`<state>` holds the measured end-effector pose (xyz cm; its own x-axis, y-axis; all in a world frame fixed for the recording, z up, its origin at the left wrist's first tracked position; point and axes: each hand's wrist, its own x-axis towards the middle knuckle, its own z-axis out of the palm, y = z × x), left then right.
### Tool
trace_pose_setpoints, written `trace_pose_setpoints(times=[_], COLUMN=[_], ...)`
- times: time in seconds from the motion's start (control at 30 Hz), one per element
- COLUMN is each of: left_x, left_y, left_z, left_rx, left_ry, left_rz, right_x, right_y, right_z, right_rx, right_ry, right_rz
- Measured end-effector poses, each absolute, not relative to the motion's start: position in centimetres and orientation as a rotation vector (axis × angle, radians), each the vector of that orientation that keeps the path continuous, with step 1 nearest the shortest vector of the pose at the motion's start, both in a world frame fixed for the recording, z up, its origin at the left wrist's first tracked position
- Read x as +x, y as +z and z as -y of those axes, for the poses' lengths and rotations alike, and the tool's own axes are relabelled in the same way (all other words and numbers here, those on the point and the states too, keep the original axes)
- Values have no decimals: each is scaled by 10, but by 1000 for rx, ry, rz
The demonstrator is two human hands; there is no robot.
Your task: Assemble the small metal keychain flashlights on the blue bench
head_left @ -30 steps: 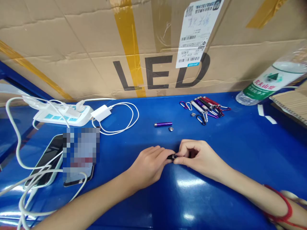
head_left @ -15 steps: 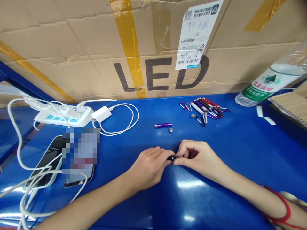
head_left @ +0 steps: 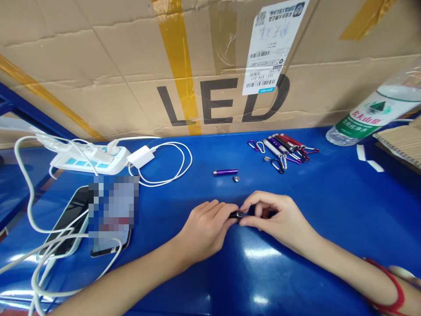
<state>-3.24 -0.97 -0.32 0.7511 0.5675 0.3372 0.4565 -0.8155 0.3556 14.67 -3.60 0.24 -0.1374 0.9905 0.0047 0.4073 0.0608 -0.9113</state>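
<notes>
My left hand (head_left: pixel 208 226) is closed around a small black flashlight (head_left: pixel 234 214), and only its silver-tipped end sticks out past the thumb and forefinger. At that end, my right hand (head_left: pixel 271 213) has its thumb and forefinger on either side of the tip; its other fingers are curled in. Just beyond the hands, a purple flashlight tube (head_left: pixel 225 172) lies on the blue table (head_left: pixel 184 202). A small silver cap (head_left: pixel 236 179) sits beside it.
Further back right is a pile of small flashlights (head_left: pixel 285 147) with carabiner clips (head_left: pixel 278 165). A leaning water bottle (head_left: pixel 365 116) is at the right. At left lie two phones (head_left: pixel 112 215), white cables and a power strip (head_left: pixel 88 163). A large cardboard box (head_left: pixel 125 52) stands behind.
My right thumb and forefinger have spread slightly at the flashlight's tip. My left hand keeps its hold. The whole view has shifted a little.
</notes>
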Motion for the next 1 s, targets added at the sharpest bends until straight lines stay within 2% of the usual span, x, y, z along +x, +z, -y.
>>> trace_pose_setpoints(times=[0.23, 0.4, 0.73, 1.0], left_x=[-32, -32, -31, -32], left_y=[1, 0, -2, -2], left_z=[10, 9, 8, 7], left_rx=[2538, 2508, 2451, 2454], left_ry=[652, 668, 698, 704], left_rz=[-930, -932, -1001, -1011], right_x=[151, 157, 167, 168], right_y=[3, 8, 6, 12], right_z=[35, 34, 24, 30], right_rx=[-1368, -1518, -1589, -1840], right_ry=[774, 462, 367, 57], right_rz=[1813, 1925, 2110, 2248])
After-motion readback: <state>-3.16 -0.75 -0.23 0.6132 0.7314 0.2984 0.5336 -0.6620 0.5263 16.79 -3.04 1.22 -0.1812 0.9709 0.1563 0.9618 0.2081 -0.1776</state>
